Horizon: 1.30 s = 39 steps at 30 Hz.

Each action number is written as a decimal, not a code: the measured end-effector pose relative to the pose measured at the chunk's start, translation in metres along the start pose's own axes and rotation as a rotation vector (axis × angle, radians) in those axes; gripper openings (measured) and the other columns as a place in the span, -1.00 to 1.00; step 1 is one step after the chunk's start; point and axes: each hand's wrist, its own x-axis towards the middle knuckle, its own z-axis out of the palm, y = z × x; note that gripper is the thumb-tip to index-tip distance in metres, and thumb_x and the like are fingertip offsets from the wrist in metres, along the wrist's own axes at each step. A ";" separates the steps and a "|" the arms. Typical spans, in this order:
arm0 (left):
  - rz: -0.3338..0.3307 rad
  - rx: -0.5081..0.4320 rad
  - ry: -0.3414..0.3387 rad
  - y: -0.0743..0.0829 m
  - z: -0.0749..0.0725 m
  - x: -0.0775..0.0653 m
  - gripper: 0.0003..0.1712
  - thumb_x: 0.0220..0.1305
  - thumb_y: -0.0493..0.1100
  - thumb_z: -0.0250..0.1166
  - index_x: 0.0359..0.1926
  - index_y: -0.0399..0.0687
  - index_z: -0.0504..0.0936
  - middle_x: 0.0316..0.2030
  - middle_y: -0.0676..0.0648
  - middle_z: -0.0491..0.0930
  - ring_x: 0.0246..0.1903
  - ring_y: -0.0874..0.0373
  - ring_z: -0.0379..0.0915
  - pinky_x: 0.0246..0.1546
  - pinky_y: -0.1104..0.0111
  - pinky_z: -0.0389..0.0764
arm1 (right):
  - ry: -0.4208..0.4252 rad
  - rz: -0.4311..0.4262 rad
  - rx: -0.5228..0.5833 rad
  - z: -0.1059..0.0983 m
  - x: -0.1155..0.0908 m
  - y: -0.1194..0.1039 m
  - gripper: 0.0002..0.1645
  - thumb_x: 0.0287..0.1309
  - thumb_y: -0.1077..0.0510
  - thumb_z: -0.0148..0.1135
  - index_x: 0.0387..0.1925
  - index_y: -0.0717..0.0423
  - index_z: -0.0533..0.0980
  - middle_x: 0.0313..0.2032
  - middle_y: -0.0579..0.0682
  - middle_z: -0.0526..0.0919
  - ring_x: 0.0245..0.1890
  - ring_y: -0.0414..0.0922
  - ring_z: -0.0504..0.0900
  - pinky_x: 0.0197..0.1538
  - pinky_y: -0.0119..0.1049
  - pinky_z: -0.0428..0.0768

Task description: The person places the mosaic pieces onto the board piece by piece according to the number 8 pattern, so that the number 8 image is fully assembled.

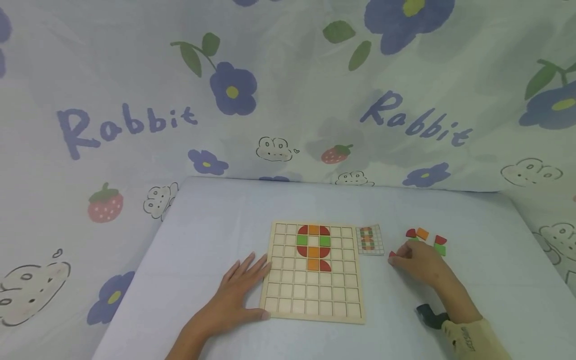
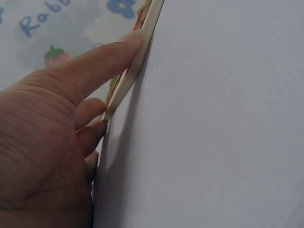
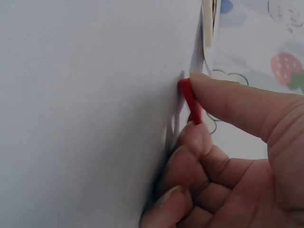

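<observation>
Red piece (image 3: 191, 99), pinched thumb-to-fingertip in your right hand (image 1: 420, 262), close to the counter (image 1: 216, 225).
Nearest, your left hand (image 1: 236, 297) lies spread, thumb and fingers at the board's (image 1: 299, 292) left edge. Farther out, the piece is beside the card (image 1: 379, 241), with loose pieces (image 1: 422, 233) past your right hand. This looks like a pick-up; the next move likely calls for a steady pinch and clean lift.
</observation>
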 end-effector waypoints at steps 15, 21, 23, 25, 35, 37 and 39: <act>-0.006 -0.002 -0.003 0.000 0.000 0.001 0.20 0.06 0.21 0.57 0.65 0.12 0.18 0.65 0.14 -0.04 0.65 0.00 -0.37 0.58 -0.04 -0.37 | 0.005 -0.066 0.125 -0.009 -0.012 0.001 -0.75 0.36 0.09 0.31 -0.16 0.22 0.67 -0.32 -0.02 0.64 -0.27 -0.03 0.53 -0.28 -0.23 0.57; 0.002 -0.008 0.006 -0.001 0.000 0.001 0.20 0.06 0.23 0.56 0.64 0.11 0.19 0.64 0.14 -0.02 0.65 -0.01 -0.35 0.58 -0.02 -0.37 | -0.011 -0.078 0.271 -0.004 -0.019 -0.026 -0.77 0.35 0.08 0.33 -0.18 0.20 0.67 -0.31 -0.03 0.72 -0.28 -0.05 0.62 -0.23 -0.23 0.64; 0.005 -0.012 0.008 -0.001 0.000 0.001 0.20 0.06 0.24 0.56 0.64 0.11 0.19 0.64 0.14 -0.02 0.65 -0.01 -0.35 0.58 -0.01 -0.37 | -0.029 -0.081 0.305 0.000 -0.019 -0.035 -0.77 0.34 0.08 0.35 -0.19 0.19 0.67 -0.32 -0.03 0.74 -0.31 -0.05 0.62 -0.23 -0.25 0.65; 0.006 -0.014 0.009 -0.002 0.001 0.002 0.20 0.06 0.24 0.55 0.65 0.13 0.19 0.64 0.15 -0.03 0.65 0.00 -0.35 0.58 0.00 -0.38 | -0.045 -0.093 0.329 0.005 -0.019 -0.044 -0.79 0.33 0.08 0.36 -0.20 0.18 0.67 -0.34 -0.03 0.74 -0.35 -0.06 0.62 -0.27 -0.28 0.63; 0.012 -0.003 0.012 -0.004 0.002 0.001 0.20 0.06 0.24 0.56 0.65 0.12 0.19 0.64 0.15 -0.03 0.65 0.00 -0.35 0.58 -0.03 -0.36 | -0.091 -0.202 0.361 0.037 -0.013 -0.095 -0.91 0.27 0.19 0.36 -0.35 0.11 0.66 -0.48 -0.05 0.69 -0.50 -0.10 0.58 -0.42 -0.30 0.54; 0.012 -0.001 0.013 -0.004 0.002 0.001 0.20 0.06 0.23 0.56 0.65 0.13 0.19 0.64 0.15 -0.03 0.65 0.00 -0.35 0.58 -0.03 -0.36 | -0.088 -0.230 0.343 0.047 -0.011 -0.108 -0.91 0.25 0.18 0.36 -0.38 0.09 0.66 -0.49 -0.08 0.67 -0.50 -0.11 0.58 -0.42 -0.28 0.55; 0.011 -0.009 0.013 -0.004 0.003 0.001 0.20 0.06 0.21 0.57 0.64 0.13 0.19 0.64 0.15 -0.02 0.65 0.00 -0.35 0.58 -0.02 -0.37 | -0.087 -0.266 0.312 0.057 -0.007 -0.120 -0.90 0.25 0.18 0.36 -0.41 0.06 0.66 -0.49 -0.12 0.64 -0.48 -0.13 0.56 -0.44 -0.28 0.55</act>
